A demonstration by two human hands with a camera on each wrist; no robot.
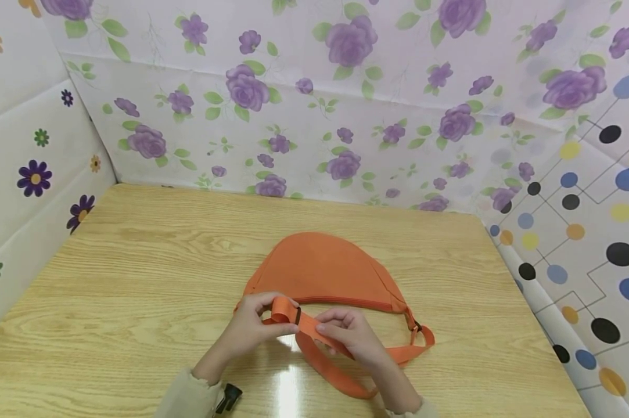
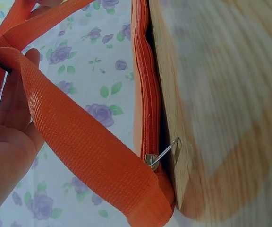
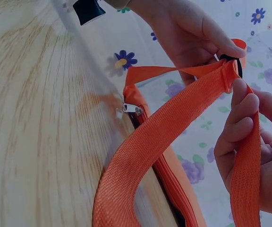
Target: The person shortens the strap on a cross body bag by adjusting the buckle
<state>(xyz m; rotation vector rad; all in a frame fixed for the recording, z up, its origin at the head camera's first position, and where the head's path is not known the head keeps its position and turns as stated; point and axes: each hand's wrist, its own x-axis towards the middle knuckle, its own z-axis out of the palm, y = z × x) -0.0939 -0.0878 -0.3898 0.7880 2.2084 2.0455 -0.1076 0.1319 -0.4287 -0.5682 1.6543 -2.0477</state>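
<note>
An orange bag (image 1: 322,267) with a curved top lies on the table, its zipper (image 2: 148,85) along the near edge. In front of it both hands hold its orange strap (image 3: 174,111) up off the table. My left hand (image 1: 248,322) pinches the strap beside a dark slider buckle (image 1: 298,315), where the webbing makes a small loop. My right hand (image 1: 353,337) grips the strap just right of that buckle, thumb on top. The rest of the strap hangs and curves toward the bag's right end, where another dark buckle (image 1: 417,327) sits.
A black plastic clip (image 1: 229,398) shows by the left sleeve (image 1: 189,397). The wooden table (image 1: 136,261) is bounded by a flowered wall cover (image 1: 293,133) at the back and a dotted one (image 1: 575,232) on the right.
</note>
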